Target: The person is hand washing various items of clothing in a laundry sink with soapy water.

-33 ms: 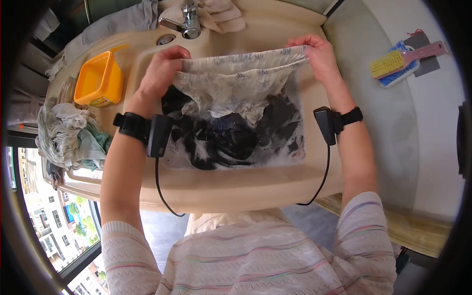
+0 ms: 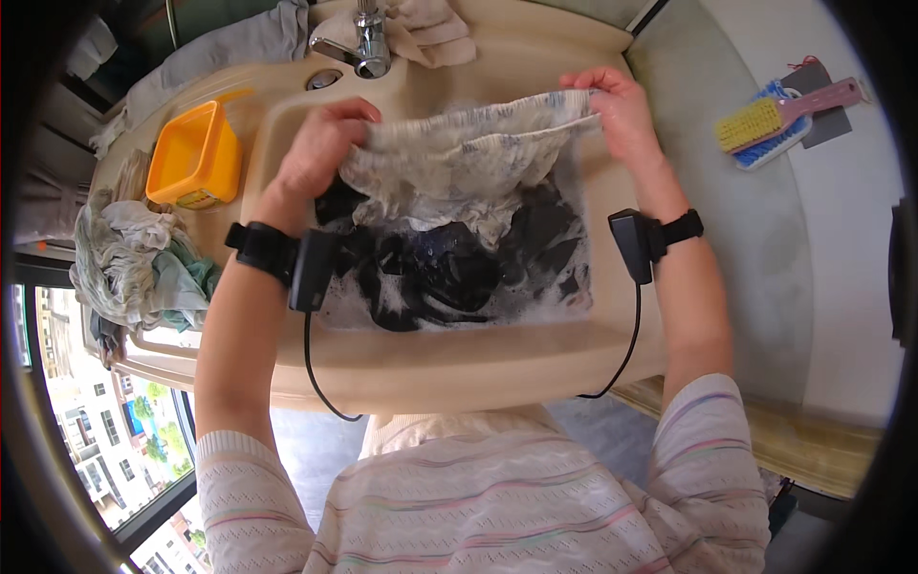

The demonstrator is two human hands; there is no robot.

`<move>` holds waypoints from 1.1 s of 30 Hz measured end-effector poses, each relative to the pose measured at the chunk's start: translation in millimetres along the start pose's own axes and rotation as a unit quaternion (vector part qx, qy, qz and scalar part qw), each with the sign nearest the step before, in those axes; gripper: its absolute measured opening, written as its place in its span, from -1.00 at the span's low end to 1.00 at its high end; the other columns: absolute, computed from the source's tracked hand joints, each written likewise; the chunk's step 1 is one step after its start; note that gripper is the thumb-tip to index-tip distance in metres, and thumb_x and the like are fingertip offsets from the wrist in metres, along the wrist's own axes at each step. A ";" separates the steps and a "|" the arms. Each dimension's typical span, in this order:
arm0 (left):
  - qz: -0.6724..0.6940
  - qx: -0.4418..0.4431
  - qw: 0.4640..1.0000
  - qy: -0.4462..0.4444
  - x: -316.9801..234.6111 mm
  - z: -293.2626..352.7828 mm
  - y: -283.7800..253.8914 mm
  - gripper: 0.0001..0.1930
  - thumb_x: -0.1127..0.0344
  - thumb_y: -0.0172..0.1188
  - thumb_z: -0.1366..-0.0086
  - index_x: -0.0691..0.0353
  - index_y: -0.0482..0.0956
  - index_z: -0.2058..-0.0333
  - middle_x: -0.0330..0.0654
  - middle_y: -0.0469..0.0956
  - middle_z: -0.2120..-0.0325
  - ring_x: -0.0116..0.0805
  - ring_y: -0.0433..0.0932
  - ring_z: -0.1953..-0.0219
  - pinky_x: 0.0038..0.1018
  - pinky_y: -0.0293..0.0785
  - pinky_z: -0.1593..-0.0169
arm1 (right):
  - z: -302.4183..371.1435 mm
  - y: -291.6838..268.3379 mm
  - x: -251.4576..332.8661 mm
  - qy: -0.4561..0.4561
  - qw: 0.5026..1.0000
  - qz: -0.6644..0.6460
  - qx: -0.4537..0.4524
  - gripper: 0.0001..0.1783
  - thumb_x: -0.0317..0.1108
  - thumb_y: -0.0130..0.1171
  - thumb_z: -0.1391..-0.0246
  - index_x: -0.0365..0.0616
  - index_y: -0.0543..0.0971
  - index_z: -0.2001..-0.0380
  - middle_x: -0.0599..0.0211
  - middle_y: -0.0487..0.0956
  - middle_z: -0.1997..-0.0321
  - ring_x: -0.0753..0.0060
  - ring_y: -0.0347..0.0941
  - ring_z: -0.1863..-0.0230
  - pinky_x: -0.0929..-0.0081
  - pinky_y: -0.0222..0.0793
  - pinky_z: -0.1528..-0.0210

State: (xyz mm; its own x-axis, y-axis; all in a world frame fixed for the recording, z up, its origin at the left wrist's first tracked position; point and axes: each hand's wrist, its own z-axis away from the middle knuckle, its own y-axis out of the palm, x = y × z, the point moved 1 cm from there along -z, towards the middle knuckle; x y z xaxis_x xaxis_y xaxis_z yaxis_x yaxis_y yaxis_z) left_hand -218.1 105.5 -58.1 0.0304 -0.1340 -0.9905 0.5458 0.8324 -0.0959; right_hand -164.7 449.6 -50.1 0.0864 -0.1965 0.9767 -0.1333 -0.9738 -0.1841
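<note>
Between my hands a pale, blue-patterned garment with an elastic waistband [image 2: 449, 153] is stretched over the basin. Fingers of my left hand [image 2: 330, 143] are closed on the left end of the waistband. At its right end, the fingers and thumb of my right hand [image 2: 620, 110] pinch the same band. The lower part of the garment hangs down onto dark wet clothes [image 2: 449, 268], which lie in sudsy water in the beige sink [image 2: 478, 354]. Whether its lowest edge is under water, I cannot tell.
A chrome tap [image 2: 369, 48] stands at the back, with a beige cloth [image 2: 435, 33] beside it. On the left are an orange plastic scoop [image 2: 196, 158] and a heap of wet cloths [image 2: 134, 253]. Brushes [image 2: 765, 124] lie on the right ledge. Cables hang from both wrist devices.
My left hand has shifted slightly right and toward me, and the waistband hangs a little looser. My right hand has stayed almost in place.
</note>
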 end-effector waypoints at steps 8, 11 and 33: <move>-0.502 0.137 0.851 -0.074 4.8 43.9 30.9 -0.71 0.21 0.18 0.18 0.18 0.57 0.41 -0.08 0.52 0.52 -0.30 0.51 0.39 -0.47 0.41 0.26 | 78.3 73.3 -10.1 0.025 0.857 0.393 0.332 -0.82 -0.31 0.17 0.13 -0.15 0.55 0.43 0.49 0.53 0.43 0.59 0.40 0.38 0.56 0.32 0.30; -0.199 0.064 0.974 -0.084 3.8 48.4 23.2 -0.71 0.31 0.09 0.15 0.27 0.55 0.38 -0.12 0.53 0.51 -0.35 0.52 0.34 -0.49 0.42 0.20 | 91.6 87.3 7.9 -0.002 0.808 0.465 0.362 -0.77 -0.26 0.18 0.14 -0.17 0.57 0.42 0.46 0.53 0.52 0.59 0.43 0.42 0.62 0.33 0.35; 0.575 -0.226 0.769 -0.167 102.9 13.7 132.5 -0.74 0.22 -0.15 -0.24 0.23 0.41 0.22 -0.16 0.47 0.30 -0.23 0.44 0.23 -0.31 0.37 0.13 | 38.9 183.4 -40.7 -0.053 0.919 0.389 -0.036 -0.67 -0.11 -0.05 -0.03 -0.12 0.50 0.58 0.05 0.49 0.50 -0.10 0.40 0.42 0.11 0.32 0.41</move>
State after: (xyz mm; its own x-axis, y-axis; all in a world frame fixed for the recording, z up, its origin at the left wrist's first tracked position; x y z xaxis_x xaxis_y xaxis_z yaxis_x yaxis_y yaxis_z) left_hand -131.1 194.7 -171.4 0.5304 0.7613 -0.3729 -0.3463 0.5961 0.7244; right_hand -154.3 274.6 -128.0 0.0327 -0.8439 0.5355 -0.2603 -0.5245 -0.8107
